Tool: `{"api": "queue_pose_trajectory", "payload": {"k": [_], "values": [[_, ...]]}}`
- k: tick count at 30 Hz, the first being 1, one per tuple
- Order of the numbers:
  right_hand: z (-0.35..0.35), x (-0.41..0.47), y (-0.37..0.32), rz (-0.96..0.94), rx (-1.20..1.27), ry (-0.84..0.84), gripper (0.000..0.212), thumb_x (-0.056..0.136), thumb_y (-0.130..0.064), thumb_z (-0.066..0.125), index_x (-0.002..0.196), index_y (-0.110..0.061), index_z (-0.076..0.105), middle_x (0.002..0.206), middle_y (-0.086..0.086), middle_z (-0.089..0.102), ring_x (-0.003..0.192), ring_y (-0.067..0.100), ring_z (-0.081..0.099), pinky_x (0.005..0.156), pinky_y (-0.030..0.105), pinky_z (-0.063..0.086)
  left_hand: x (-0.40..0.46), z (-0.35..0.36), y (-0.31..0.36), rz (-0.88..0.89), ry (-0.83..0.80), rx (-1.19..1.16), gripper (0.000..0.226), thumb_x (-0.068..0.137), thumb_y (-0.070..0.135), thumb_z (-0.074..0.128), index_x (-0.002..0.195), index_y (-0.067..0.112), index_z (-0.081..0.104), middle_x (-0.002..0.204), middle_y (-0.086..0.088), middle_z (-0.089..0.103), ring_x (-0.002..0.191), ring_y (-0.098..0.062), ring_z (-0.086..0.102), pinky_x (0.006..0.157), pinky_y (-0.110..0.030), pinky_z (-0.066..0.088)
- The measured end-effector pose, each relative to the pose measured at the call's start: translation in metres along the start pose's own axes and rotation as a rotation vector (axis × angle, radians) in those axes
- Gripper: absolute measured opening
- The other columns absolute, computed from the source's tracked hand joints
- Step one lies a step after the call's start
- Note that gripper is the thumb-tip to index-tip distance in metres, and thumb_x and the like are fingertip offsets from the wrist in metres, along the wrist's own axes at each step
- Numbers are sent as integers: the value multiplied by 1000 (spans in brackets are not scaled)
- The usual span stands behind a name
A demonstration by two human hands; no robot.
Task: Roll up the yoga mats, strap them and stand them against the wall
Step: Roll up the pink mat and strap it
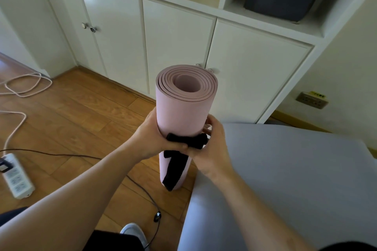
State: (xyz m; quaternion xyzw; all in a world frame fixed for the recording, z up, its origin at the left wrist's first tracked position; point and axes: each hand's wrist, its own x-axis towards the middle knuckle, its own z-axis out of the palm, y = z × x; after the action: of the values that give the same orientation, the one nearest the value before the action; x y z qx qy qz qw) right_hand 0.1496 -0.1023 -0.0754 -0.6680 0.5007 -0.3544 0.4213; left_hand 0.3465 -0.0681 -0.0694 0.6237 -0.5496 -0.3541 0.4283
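Mat point(183, 106), pink and rolled, stands upright on the wood floor point(81, 112) at centre of the head view, its spiral top toward the cupboard point(177, 43) at 12 o'clock and a grey mat point(285, 179) spread at 4 o'clock. My left hand point(155, 134) grips the roll at 9 o'clock while my right hand point(212, 149) holds it at 3 o'clock, both pinching the black strap point(185, 140), whose loose tail hangs toward 6 o'clock. I judge the foam light, soft and springy, prone to uncoil, so I'd hold it around the middle at the strap, squeezing gently.
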Motion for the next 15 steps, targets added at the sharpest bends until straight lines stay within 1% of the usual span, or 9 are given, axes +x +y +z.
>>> {"api": "queue_pose_trajectory", "payload": {"k": [1,3,5,7,9,11,12,13,15], "values": [[3,-5,4,84,47,34,89,63,-24,102,130,-33,44,128,-17,49,110,1,61,78,7,53,-1,1,0,-8,14,-28,108,51,28,106,138,45,44,125,22,64,121,-3,61,95,-35,60],[13,-15,16,240,15,43,68,68,-32,99,116,-27,52,117,-12,59,95,1,63,64,6,49,-1,3,-3,-15,50,-61,107,54,22,105,141,41,45,124,19,67,119,-4,64,95,-38,61],[27,-28,29,322,-26,-70,41,76,-39,93,105,-28,67,99,-14,73,90,2,69,64,8,47,-1,6,-5,-28,67,-82,110,53,22,106,142,40,45,126,17,68,120,-4,64,95,-38,61],[35,-37,34,381,56,-135,14,85,-33,87,92,-30,76,85,-13,78,83,2,72,66,13,50,1,6,-6,-41,60,-106,111,52,23,107,143,39,44,128,13,68,122,-8,64,95,-42,61],[37,-42,37,417,177,-197,9,89,-20,85,90,-27,78,83,-9,79,80,4,74,66,15,55,2,6,-9,-33,54,-111,113,51,26,107,144,38,44,130,9,68,124,-15,64,96,-47,60],[35,-46,43,412,172,-300,15,86,-21,87,98,-23,78,92,-5,80,92,8,76,79,23,60,2,5,-10,-34,56,-110,113,50,26,107,143,38,44,130,9,68,125,-16,64,96,-49,60],[34,-49,48,407,117,-370,20,85,-23,87,102,-23,77,96,-6,80,97,7,75,85,23,59,2,4,-10,-35,58,-110,112,51,24,107,143,38,44,129,9,68,124,-14,65,97,-49,60],[33,-54,53,407,59,-444,20,86,-24,86,103,-23,77,96,-8,80,98,4,74,86,19,56,2,4,-10,-34,58,-106,112,51,22,106,143,37,44,129,10,68,123,-13,65,97,-48,60],[32,-66,70,412,-56,-567,11,89,-21,84,97,-23,78,90,-13,79,92,-4,72,79,9,49,1,4,-9,-18,57,-102,111,53,19,106,144,36,44,129,11,68,123,-10,64,97,-47,60]]}}
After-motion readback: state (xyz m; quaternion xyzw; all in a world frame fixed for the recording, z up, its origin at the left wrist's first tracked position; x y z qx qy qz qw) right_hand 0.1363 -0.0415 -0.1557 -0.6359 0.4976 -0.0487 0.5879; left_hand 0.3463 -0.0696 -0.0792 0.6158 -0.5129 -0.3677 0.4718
